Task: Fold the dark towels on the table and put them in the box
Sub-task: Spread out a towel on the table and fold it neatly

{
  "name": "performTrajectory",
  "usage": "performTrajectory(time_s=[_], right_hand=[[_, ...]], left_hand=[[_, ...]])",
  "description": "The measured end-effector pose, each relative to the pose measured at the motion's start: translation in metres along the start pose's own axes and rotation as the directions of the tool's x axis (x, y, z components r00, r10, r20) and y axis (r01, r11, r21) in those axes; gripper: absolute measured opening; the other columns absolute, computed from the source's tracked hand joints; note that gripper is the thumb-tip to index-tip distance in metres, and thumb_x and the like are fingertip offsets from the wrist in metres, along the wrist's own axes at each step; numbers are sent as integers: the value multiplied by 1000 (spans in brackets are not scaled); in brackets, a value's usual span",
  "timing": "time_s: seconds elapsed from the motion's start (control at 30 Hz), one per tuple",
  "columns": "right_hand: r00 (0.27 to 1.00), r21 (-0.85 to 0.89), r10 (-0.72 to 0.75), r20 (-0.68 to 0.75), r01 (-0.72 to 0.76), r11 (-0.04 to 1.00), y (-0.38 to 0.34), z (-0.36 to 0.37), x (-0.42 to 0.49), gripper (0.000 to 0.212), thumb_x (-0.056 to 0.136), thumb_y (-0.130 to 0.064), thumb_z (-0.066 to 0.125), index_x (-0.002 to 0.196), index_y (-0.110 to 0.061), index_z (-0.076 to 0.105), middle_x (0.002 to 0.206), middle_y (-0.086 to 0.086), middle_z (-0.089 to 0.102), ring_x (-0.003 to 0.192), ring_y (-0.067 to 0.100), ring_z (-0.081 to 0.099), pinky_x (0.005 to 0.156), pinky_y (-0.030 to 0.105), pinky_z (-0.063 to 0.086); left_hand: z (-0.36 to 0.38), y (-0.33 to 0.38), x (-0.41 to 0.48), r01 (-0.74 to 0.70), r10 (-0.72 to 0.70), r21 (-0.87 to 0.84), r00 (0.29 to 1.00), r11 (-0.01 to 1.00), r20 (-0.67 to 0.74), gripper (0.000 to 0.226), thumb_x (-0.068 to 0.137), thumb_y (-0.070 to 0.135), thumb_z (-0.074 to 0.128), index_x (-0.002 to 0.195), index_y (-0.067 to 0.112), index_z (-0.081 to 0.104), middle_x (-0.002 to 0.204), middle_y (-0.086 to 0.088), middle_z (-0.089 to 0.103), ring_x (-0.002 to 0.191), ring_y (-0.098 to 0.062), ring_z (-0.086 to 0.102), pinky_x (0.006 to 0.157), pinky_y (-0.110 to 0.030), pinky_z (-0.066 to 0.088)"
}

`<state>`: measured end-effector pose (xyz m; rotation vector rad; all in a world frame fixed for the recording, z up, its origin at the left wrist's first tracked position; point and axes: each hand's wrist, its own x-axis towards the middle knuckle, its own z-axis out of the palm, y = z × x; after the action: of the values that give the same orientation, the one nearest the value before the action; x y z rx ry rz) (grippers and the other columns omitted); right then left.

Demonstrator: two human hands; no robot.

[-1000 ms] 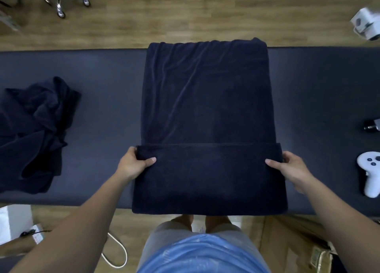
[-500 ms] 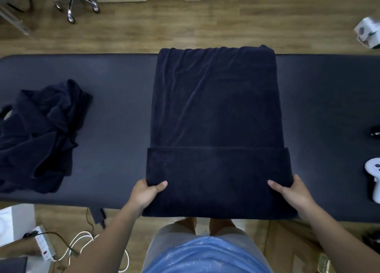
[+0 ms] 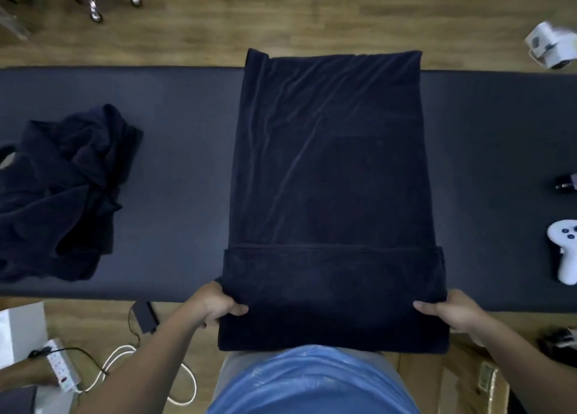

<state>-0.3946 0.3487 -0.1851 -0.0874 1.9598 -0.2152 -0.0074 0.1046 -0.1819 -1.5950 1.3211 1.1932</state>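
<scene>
1. The towel [image 3: 331, 164] lies flat in the middle of the counter [image 3: 156, 101]; its near end is turned over into a folded band [image 3: 334, 276] at 6 o'clock.
2. A second ago both hands sat high on that band, near its top line; now they have slid down toward 6 o'clock, to the part that hangs off the counter's near edge.
3. The left grip [image 3: 215, 304] pinches the band's left side at 7 o'clock, thumb on top, fingers tucked under; the right grip [image 3: 449, 310] pinches the right side at 5 o'clock the same way.
4. I think the first fold is done and the hands have a new hold for the next fold, toward 12 o'clock; the towel looks too big for the box so far.
5. The towel's long way runs from 6 o'clock to 12 o'clock, straight away from the person; its far end hangs over the counter's far edge; its short way runs 9 to 3.
6. More dark towels sit in a messy pile [image 3: 62, 195] at 9 o'clock, well apart, not yet folded; a white controller [image 3: 565, 251] lies at 3 o'clock.
</scene>
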Motion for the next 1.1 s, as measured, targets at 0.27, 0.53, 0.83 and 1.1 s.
performTrajectory(time_s=[0.27, 0.53, 0.83, 1.1], right_hand=[[761, -379, -461, -456, 302, 875, -94, -34, 9, 42, 91, -31, 67, 126, -10, 60, 125, 15, 62, 116, 36, 58, 97, 43, 46], [670, -771, -742, -10, 468, 432, -240, 16, 66, 61, 104, -50, 29, 158, -30, 11, 167, -1, -6, 153, 20, -9, 124, 45, 4], [661, -856, -747, 63, 421, 300, -362, 6, 123, 60, 101, -58, 13, 155, -42, -9, 163, -3, -25, 149, 24, -26, 119, 60, -9], [562, -884, -827, -12, 380, 272, -423, -25, 168, 62, 97, -63, 3, 154, -43, -11, 164, -4, -22, 150, 27, -24, 118, 62, -11]], left_hand=[[-79, 63, 7, -236, 296, 179, 759, 955, -579, 27, 89, 28, 60, 113, 16, 65, 118, -10, 63, 113, -35, 61, 89, -39, 51], [-97, 209, 59, -432, 797, 707, 514, 559, -316, 61, 107, 48, 28, 162, 25, 12, 170, 0, -1, 156, -25, -11, 126, -51, -4], [-176, 302, 122, -316, 625, 582, 627, 749, -464, 62, 104, 58, 9, 158, 38, -13, 165, 2, -28, 151, -26, -30, 116, -66, -17], [-251, 356, 137, -436, 271, -25, 602, 900, -751, 51, 107, 48, 23, 156, 36, 29, 169, 2, 13, 155, -24, 7, 118, -65, 3]])
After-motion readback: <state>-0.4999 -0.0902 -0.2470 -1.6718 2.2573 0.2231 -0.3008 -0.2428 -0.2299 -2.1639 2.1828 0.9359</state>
